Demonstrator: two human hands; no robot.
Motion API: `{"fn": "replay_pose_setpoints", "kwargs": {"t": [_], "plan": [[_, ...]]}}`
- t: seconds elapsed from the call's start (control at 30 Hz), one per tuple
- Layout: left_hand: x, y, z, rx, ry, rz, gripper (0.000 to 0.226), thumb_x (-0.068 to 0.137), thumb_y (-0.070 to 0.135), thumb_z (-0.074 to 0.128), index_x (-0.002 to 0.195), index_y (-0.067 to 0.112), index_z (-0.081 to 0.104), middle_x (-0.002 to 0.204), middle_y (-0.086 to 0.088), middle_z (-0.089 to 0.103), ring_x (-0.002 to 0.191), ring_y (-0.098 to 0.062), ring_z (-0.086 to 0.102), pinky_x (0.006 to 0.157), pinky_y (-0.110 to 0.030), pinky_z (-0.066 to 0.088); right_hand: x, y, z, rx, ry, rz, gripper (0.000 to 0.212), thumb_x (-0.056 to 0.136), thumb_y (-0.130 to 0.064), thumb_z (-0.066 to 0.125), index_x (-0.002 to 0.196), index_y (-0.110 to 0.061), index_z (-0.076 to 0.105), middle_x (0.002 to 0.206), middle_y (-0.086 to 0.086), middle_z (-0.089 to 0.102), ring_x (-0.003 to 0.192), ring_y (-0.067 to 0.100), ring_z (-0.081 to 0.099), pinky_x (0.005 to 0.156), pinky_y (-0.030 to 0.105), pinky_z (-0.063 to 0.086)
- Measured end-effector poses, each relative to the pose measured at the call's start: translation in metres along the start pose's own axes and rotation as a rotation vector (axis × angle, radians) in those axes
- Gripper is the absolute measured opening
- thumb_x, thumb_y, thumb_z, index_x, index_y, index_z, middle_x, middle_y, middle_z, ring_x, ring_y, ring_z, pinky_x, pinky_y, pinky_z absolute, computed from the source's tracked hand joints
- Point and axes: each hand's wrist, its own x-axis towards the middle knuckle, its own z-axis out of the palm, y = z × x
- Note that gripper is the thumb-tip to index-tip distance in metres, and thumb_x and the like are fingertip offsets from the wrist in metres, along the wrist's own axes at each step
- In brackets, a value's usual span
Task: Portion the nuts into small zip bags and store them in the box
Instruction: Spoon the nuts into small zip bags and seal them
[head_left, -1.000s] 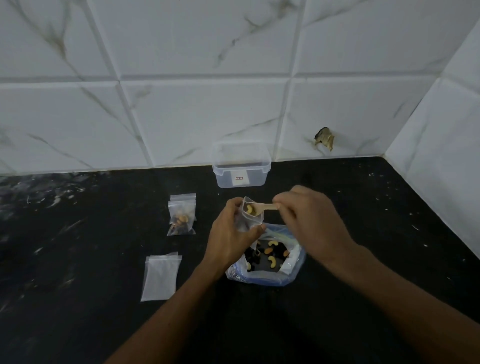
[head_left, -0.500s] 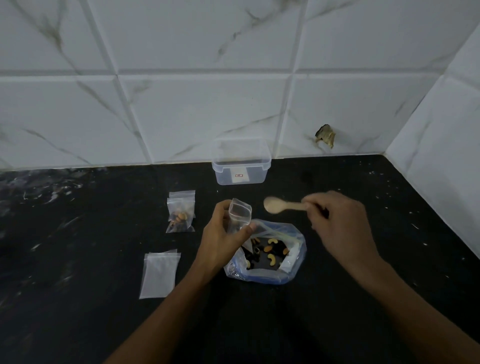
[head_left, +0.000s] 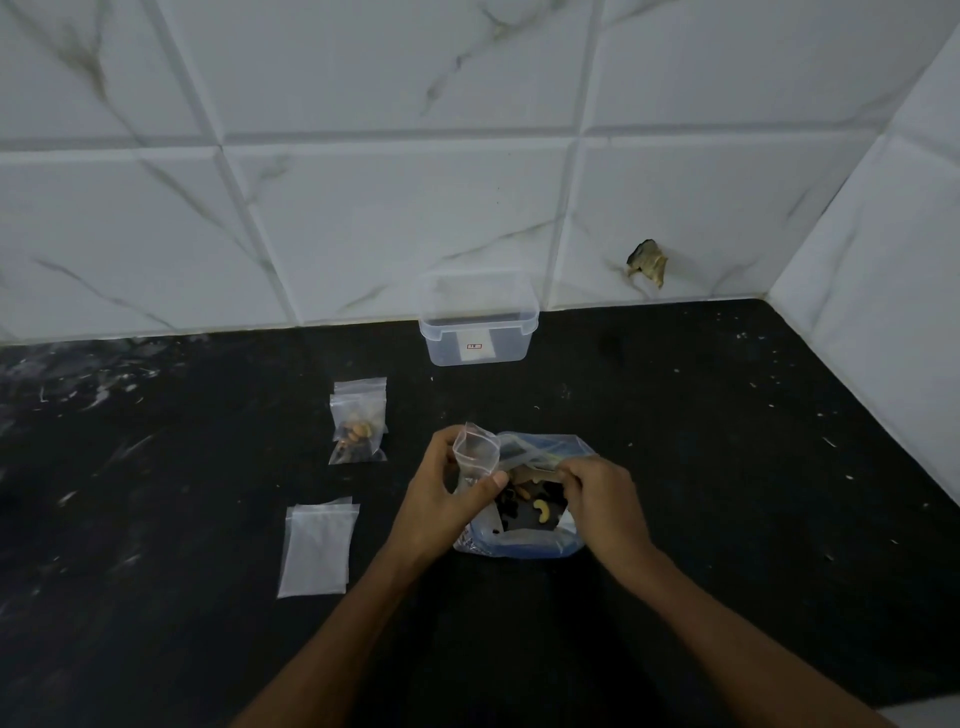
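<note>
Clear plastic zip bag (head_left: 475, 452) stands upright in the left hand (head_left: 441, 499), thumb and fingers pinching it, just left of the big nut bag (head_left: 524, 540) on the black worktop (head_left: 727, 467). Right hand (head_left: 605, 501) reaches into that bag's mouth, fingers curled; what its grip holds I cannot tell. Box (head_left: 478, 332) sits behind the nut bag, filled bags (head_left: 358, 423) and empty bags (head_left: 317, 548) to its left.

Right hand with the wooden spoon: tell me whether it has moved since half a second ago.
Yes. The right hand has dropped from beside the clear plastic storage box toward the person, down into the large blue-tinted zip bag of nuts.
</note>
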Motion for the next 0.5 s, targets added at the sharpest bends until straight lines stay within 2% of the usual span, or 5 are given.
{"fn": "replay_pose_setpoints", "kwargs": {"t": [0.07,0.17,0.33,0.5], "plan": [[0.002,-0.001,0.000,-0.008,0.006,0.000,0.053,0.071,0.050,0.078,0.117,0.046,0.052,0.117,0.010,0.066,0.112,-0.010,0.063,0.098,-0.047,0.052,0.003,-0.002,0.002,0.075,-0.028,0.022,0.020,0.094,-0.010,0.053,0.087,-0.015,0.071,0.081,-0.002,0.067,0.075,0.009,0.064,0.068,0.029,0.055],[0.005,-0.001,0.001,-0.004,0.006,0.004,0.054,0.071,0.050,0.078,0.118,0.046,0.052,0.118,0.010,0.066,0.114,-0.011,0.063,0.100,-0.048,0.051,0.006,-0.006,0.003,0.148,-0.110,0.057,0.022,0.096,-0.010,0.054,0.108,-0.014,0.071,0.099,0.000,0.069,0.085,0.010,0.065,0.076,0.028,0.057],[0.008,-0.001,0.001,0.000,-0.001,0.004,0.053,0.072,0.048,0.078,0.118,0.046,0.052,0.118,0.009,0.066,0.112,-0.010,0.064,0.097,-0.045,0.053,0.016,-0.007,0.002,0.249,-0.175,0.177,0.023,0.097,-0.012,0.053,0.111,-0.014,0.070,0.076,-0.004,0.065,0.062,0.007,0.062,0.058,0.019,0.050],[0.014,0.004,-0.001,0.009,-0.003,0.021,0.056,0.070,0.051,0.076,0.119,0.042,0.051,0.117,0.010,0.065,0.110,-0.008,0.064,0.096,-0.041,0.055,0.027,-0.009,-0.003,0.268,-0.190,0.255,0.021,0.097,-0.013,0.054,0.108,-0.011,0.071,0.067,-0.004,0.062,0.056,0.006,0.060,0.050,0.016,0.045]]}}
